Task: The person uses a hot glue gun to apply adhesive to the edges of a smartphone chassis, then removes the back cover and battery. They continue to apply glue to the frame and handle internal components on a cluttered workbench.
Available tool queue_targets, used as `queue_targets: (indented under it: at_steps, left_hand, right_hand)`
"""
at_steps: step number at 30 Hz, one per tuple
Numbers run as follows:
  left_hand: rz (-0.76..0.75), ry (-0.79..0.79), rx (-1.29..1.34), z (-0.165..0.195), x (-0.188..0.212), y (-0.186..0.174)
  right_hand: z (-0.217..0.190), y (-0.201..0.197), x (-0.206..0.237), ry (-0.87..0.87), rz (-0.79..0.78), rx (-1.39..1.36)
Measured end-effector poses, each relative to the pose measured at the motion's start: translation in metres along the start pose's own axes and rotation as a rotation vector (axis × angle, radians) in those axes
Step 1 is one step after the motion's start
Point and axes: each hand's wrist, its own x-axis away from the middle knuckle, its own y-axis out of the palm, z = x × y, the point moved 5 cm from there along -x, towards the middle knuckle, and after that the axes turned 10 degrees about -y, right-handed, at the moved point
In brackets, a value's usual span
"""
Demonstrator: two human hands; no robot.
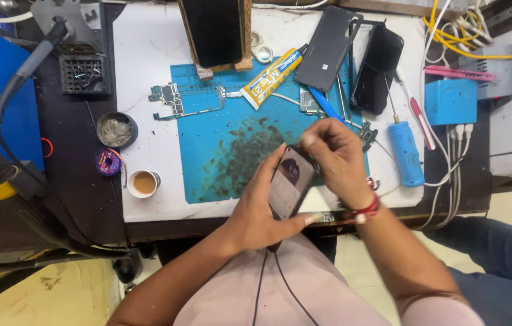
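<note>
One smartphone [291, 180] is cradled in the left hand [256, 211], fingers wrapped round its edges, above the near edge of the blue repair mat [220, 139]. The right hand [334, 157] has its fingertips pinched together at the phone's top corner; whether they hold anything cannot be told. Two black phone back covers [328, 48], one glue tube [271, 75], one circuit board [177, 101], one blue screwdriver [406, 151] and one cup of tea [143, 183] lie around on the white worktop [141, 54].

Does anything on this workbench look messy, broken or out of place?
The blue mat has a dark speckled stain spread across its middle. A bare circuit board lies loose on it beside a glue tube. A small cup of brown drink sits near the table's edge. The left hand holds a phone.
</note>
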Motion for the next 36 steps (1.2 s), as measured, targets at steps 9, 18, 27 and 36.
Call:
queue_targets:
  at_steps: [9,18,27,36]
  left_hand:
    - [-0.330,-0.394,0.711,-0.029,0.004,0.022]
    - [-0.400,-0.450,0.757,-0.047,0.017,0.030]
    - [-0.461,-0.582,0.812,-0.047,0.016,0.028]
    - [-0.369,-0.707,1.091,-0.055,0.015,0.027]
  right_hand:
    - [-0.010,0.025,0.006,-0.409,0.069,0.207]
    - [-0.006,0.038,0.006,-0.413,0.041,0.152]
    - [-0.007,0.035,0.007,-0.407,0.050,0.230]
    - [-0.004,0.034,0.010,-0.395,0.049,0.106]
